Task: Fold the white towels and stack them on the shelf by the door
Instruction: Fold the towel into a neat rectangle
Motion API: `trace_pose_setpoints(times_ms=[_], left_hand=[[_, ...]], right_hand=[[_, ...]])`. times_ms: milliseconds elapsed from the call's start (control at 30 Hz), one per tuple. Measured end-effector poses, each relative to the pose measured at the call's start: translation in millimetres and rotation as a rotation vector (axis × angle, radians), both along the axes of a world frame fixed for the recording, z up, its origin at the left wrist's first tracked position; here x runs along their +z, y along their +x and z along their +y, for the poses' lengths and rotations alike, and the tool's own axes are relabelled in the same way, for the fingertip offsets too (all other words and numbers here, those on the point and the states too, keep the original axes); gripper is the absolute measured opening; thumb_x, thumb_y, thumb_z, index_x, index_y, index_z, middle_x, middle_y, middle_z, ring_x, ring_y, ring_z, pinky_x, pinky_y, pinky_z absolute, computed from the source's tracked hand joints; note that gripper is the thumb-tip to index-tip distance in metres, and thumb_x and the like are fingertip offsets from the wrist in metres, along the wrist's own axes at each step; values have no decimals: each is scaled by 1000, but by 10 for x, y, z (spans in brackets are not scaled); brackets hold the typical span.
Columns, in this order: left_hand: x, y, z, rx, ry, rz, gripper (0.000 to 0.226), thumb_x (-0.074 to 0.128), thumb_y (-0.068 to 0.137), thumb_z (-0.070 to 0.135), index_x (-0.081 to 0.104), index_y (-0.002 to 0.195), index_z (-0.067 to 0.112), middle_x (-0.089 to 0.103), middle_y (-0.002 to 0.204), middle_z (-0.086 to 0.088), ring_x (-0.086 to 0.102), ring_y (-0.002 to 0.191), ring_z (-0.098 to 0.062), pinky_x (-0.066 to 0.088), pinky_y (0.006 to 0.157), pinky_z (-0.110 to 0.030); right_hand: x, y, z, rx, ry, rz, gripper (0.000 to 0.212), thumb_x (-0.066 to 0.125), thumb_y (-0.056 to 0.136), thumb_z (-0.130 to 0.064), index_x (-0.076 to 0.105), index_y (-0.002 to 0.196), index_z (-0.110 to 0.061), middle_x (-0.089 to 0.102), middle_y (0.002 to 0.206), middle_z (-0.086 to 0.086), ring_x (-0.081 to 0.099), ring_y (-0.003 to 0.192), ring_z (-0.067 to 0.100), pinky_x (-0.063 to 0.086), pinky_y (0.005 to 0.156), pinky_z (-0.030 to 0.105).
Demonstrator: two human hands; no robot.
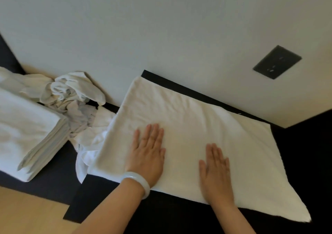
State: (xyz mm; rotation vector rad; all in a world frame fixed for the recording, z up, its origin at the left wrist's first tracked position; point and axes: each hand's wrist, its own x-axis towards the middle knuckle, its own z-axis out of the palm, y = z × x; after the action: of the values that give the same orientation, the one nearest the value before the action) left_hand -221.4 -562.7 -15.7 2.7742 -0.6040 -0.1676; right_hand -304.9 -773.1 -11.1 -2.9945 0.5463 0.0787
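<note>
A white towel (197, 119) lies spread flat on a dark surface (161, 214), reaching back to the wall. My left hand (148, 153), with a pale bangle on the wrist, presses flat on the towel's near left part, fingers straight. My right hand (216, 169) lies flat on the towel's near middle, fingers straight and together. A neat stack of folded white towels (27, 133) sits at the left. Between the stack and the spread towel lies a crumpled heap of white towels (75, 97).
A pale wall (161, 27) rises right behind the surface, with a dark outlet plate (277, 62) at the right. Light wooden floor (27, 214) shows at the lower left. The dark surface's front edge runs under my forearms.
</note>
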Motion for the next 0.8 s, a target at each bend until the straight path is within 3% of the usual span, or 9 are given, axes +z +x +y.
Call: trace_pose_setpoints(times_ms=[67,133,200,300,367,500,667,800], left_hand=[[-47,-4,12,4,-4,-10,70,-22,86,46,-22,150,19,-30,156,-1,-30,144,-21,-18,118,-48],[-46,4,19,27,-8,-45,68,-10,95,47,-3,155,17,-12,162,-3,-15,149,-23,-9,120,-48],[-75,13,6,20,6,-49,66,-4,97,48,2,155,17,-6,163,-3,-10,150,-23,-8,120,-48],[-73,27,-3,33,19,-69,67,1,100,53,13,155,16,8,163,-4,5,151,-23,0,120,-47],[-60,30,2,27,45,-68,67,4,101,54,21,154,16,17,162,-4,13,150,-22,5,119,-47],[-71,19,27,18,66,-92,68,-3,99,56,8,156,20,4,163,0,3,151,-19,-1,120,-44],[-34,-9,33,22,69,-85,67,-4,95,56,-6,155,26,-13,162,7,-14,149,-12,-12,120,-38],[176,4,-181,127,203,3,62,-3,98,49,-18,153,23,-23,161,6,-21,148,-13,-10,121,-42]], right_hand=[[79,-148,-176,-93,0,72,64,-8,93,-59,-16,150,-29,-12,164,-6,-13,149,6,-11,123,34],[159,-204,-256,-153,14,132,63,1,97,-57,-20,149,-28,-15,165,-2,-13,151,10,-10,123,36],[231,-115,-224,-169,32,149,65,12,102,-52,-15,154,-23,-13,165,0,-12,151,12,-10,123,36],[244,141,21,9,52,25,75,5,96,-59,-4,157,-17,-10,163,-5,-13,150,9,-16,120,32],[169,226,144,182,72,41,78,-4,88,-60,-9,156,-22,-17,160,-10,-20,148,4,-18,120,32],[84,77,-341,186,68,80,73,-9,87,-63,-19,153,-32,-23,160,-13,-27,144,0,-17,120,33],[189,-333,-1127,53,7,120,86,-30,76,-70,-23,151,-30,-25,160,-13,-30,142,-2,-22,118,31],[166,-378,-1103,21,98,35,72,-14,84,-58,-21,149,-28,-23,160,-12,-28,144,2,-22,117,36]])
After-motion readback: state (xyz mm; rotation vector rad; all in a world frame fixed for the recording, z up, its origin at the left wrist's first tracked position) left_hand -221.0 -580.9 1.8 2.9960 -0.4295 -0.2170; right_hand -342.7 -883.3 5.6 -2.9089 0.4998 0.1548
